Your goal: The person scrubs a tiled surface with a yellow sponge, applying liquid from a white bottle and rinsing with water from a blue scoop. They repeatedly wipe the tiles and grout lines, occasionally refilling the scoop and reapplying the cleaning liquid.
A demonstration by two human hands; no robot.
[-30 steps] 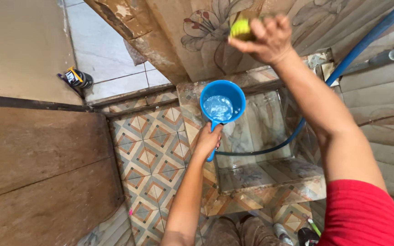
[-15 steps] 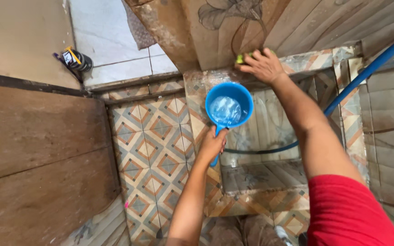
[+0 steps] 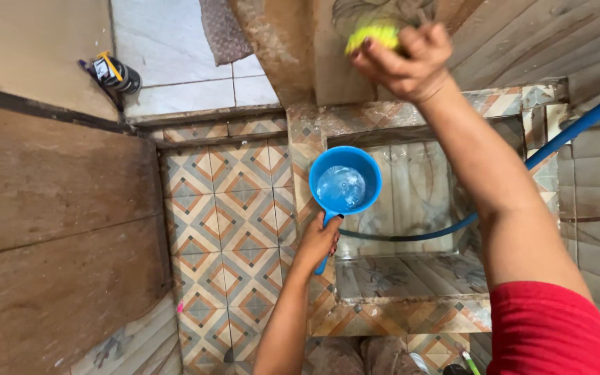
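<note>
My left hand (image 3: 319, 240) grips the handle of a blue plastic dipper (image 3: 345, 186) that holds water, above the edge of a tiled water basin (image 3: 411, 316). My right hand (image 3: 404, 55) is raised high against the brown patterned wall tile (image 3: 293, 48) and clutches a yellow-green scrub sponge (image 3: 373, 35), which shows above my fingers. A red sleeve covers my right upper arm.
A blue hose (image 3: 557, 142) runs down from the right into the basin. The floor (image 3: 223, 229) has diamond-patterned tiles. A brown wooden door (image 3: 57, 236) fills the left. A small dark bottle (image 3: 116, 75) lies on white tiles beyond the threshold.
My right hand with the sponge dropped to the basin's top rim, then rose again up the wall. The dipper stayed almost in place in my left hand.
</note>
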